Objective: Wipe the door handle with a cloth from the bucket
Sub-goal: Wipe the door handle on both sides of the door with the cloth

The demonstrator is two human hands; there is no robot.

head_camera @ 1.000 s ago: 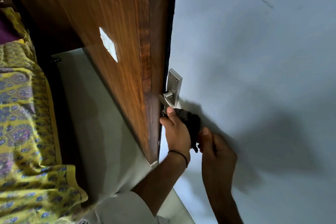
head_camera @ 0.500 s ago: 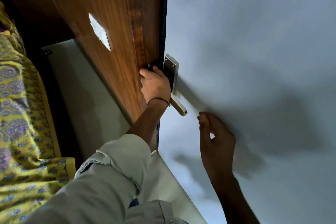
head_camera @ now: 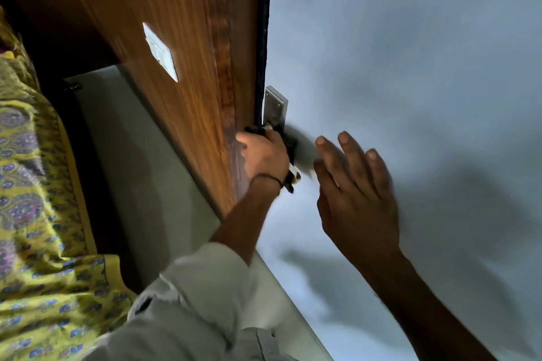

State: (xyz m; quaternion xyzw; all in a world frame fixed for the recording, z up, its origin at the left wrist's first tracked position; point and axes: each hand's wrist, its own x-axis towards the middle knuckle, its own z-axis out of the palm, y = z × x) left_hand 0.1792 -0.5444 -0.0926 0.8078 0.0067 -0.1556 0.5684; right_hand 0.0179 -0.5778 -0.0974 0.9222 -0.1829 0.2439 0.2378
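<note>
The left hand (head_camera: pixel 265 155) is wrapped around the door handle (head_camera: pixel 294 175), a dark cloth (head_camera: pixel 289 145) bunched under its fingers, right below the metal plate (head_camera: pixel 275 108) at the wooden door's (head_camera: pixel 187 38) edge. The right hand (head_camera: pixel 356 199) hovers just beside it, fingers spread wide, holding nothing.

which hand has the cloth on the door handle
The left hand: it is closed around the dark cloth against the door handle. The right hand is open, fingers spread, holding nothing.
</note>
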